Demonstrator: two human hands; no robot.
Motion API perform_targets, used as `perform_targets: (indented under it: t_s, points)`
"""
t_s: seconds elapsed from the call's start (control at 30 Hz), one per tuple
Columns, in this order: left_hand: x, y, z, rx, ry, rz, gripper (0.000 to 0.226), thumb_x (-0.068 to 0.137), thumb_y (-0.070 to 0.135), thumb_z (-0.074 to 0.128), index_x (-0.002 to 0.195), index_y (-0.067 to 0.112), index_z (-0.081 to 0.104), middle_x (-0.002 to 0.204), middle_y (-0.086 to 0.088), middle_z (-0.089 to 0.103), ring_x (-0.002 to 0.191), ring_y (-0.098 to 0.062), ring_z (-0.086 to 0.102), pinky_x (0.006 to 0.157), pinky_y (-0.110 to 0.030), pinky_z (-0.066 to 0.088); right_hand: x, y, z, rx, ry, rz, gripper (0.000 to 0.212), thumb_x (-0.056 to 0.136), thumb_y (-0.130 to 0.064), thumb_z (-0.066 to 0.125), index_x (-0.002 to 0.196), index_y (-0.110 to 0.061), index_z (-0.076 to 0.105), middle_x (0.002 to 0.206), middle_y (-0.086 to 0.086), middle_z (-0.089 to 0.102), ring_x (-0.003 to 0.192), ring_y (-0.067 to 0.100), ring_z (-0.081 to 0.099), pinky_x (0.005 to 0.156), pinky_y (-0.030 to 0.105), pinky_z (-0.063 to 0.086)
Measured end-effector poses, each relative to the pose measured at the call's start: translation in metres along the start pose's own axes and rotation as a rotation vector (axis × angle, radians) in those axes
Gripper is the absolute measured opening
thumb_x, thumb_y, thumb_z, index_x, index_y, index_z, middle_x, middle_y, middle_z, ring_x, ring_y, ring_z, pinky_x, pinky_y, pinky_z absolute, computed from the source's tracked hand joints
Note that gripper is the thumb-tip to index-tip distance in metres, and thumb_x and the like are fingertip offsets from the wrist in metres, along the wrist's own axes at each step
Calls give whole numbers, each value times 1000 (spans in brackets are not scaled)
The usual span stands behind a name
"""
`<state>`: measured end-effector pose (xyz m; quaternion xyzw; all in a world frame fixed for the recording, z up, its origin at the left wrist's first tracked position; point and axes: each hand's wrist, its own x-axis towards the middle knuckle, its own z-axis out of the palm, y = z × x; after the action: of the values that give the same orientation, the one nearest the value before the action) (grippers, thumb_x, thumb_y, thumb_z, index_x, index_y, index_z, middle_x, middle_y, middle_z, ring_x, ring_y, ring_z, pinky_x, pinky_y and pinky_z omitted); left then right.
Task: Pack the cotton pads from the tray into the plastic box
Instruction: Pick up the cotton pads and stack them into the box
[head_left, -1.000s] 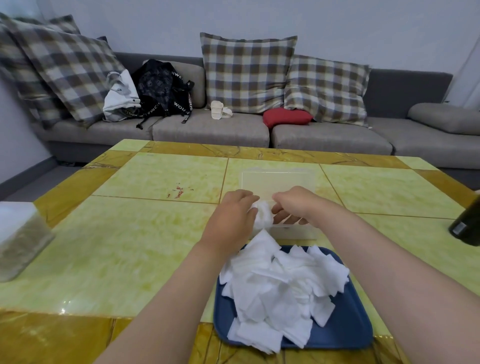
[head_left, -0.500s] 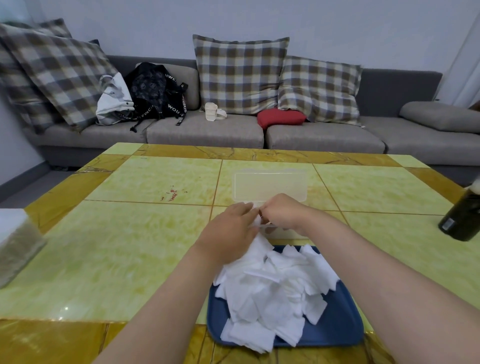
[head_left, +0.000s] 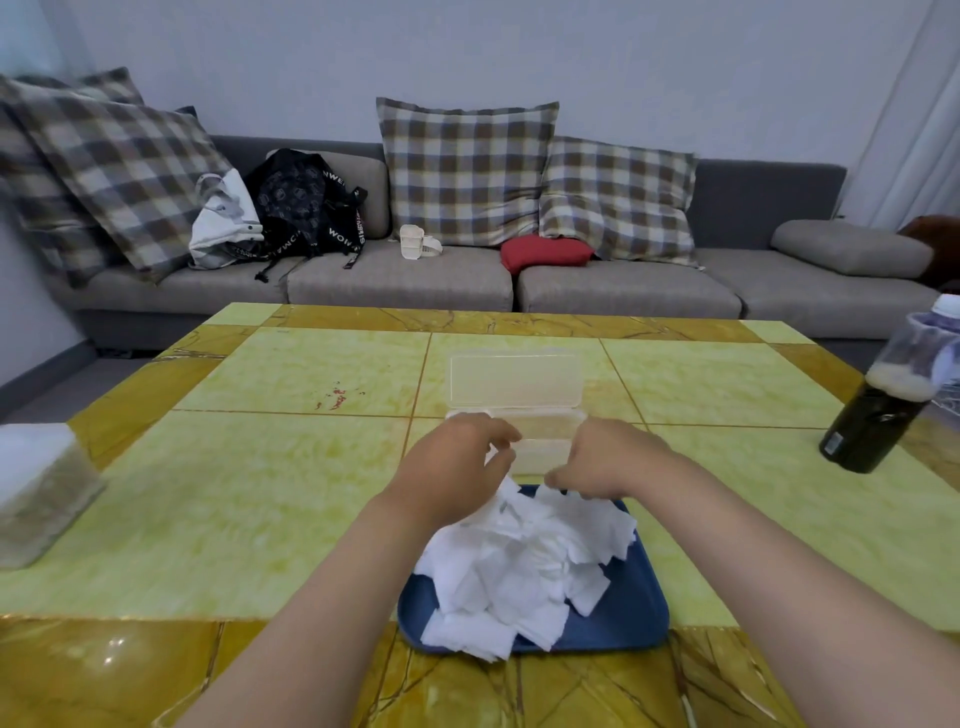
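Between one tray (head_left: 623, 621) and one box (head_left: 540, 449), left hand (head_left: 452, 470) and right hand (head_left: 610, 462) curl fingers (head_left: 493, 428); grip unclear.

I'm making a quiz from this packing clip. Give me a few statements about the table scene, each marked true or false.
1. The plastic box has its lid open. True.
2. The tray is red. False: it is blue.
3. The cotton pads lie in a loose pile on the tray. True.
4. The dark bottle stands left of the tray. False: it stands on the right side of the table.
5. The left hand and the right hand are at the far edge of the pile, next to the box. True.
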<state>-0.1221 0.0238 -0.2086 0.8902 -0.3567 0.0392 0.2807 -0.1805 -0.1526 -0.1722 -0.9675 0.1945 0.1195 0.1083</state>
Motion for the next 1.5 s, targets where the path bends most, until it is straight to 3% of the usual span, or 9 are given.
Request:
perform_targets:
  t_s: [0.13, 0.23, 0.37, 0.57, 0.7, 0.9, 1.13, 1.3, 1.5]
  points:
    - [-11, 9, 3, -53, -133, -88, 28, 97, 30, 57, 123, 29, 67, 106, 21, 64, 97, -1, 59, 79, -18, 44, -2, 4, 20, 91, -51, 0, 39, 79, -54, 70, 72, -16, 65, 72, -3, 63, 67, 17, 60, 59, 30, 49]
    - [-17, 9, 4, -98, -192, -151, 34, 94, 31, 62, 128, 29, 65, 116, 17, 66, 101, -3, 61, 84, -19, 45, -3, 6, 20, 307, -51, -84, 14, 81, -33, 78, 85, -20, 80, 87, -6, 73, 90, 16, 69, 77, 30, 57]
    - [-16, 10, 1, -178, -160, -196, 39, 98, 32, 58, 136, 26, 60, 124, 14, 64, 107, -4, 59, 90, -20, 44, -9, 12, 8, 541, 31, -145, 8, 87, -17, 74, 90, -10, 77, 78, -6, 70, 71, 11, 66, 57, 23, 48]
    - [-9, 27, -5, -644, -115, -285, 40, 96, 35, 63, 135, 24, 59, 117, 9, 71, 101, -5, 65, 95, -26, 49, -18, 22, -7, 885, 61, -271, 8, 92, -11, 71, 100, -8, 74, 84, 4, 72, 61, 9, 65, 56, 19, 51]
    - [-7, 30, -6, -849, -112, -348, 21, 93, 19, 68, 114, 19, 72, 103, -9, 77, 88, -15, 71, 84, -30, 56, -18, 21, -10, 940, 54, -313, 8, 95, -14, 68, 99, -15, 75, 85, 2, 73, 69, 13, 62, 60, 25, 50]
    - [-8, 27, -6, -1056, -64, -431, 18, 94, 18, 68, 109, 7, 70, 104, -11, 76, 89, -21, 72, 76, -27, 56, -17, 12, -4, 1129, -19, -259, 17, 93, -26, 71, 106, -16, 75, 93, 5, 78, 72, 16, 70, 66, 33, 54]
    - [-7, 20, -7, -1181, -3, -495, 25, 99, 22, 59, 112, 4, 72, 102, -11, 75, 92, -22, 70, 89, -34, 58, -14, 9, -1, 1163, -64, -178, 17, 89, -16, 76, 104, -9, 74, 95, 11, 78, 71, 20, 71, 67, 34, 57]
    - [-5, 16, -7, -1205, 98, -556, 21, 96, 19, 64, 105, 3, 75, 105, -15, 74, 94, -24, 68, 87, -32, 59, -14, 10, -4, 1269, -112, -153, 20, 91, -14, 73, 110, -6, 74, 92, 10, 75, 67, 19, 66, 57, 27, 53]
    - [-6, 21, -5, -1274, 245, -649, 13, 98, 16, 64, 101, 6, 72, 101, -13, 74, 83, -23, 75, 72, -27, 62, -15, 5, -10, 1344, 52, -122, 22, 88, -13, 77, 108, -5, 73, 85, 8, 77, 59, 17, 65, 49, 25, 44]
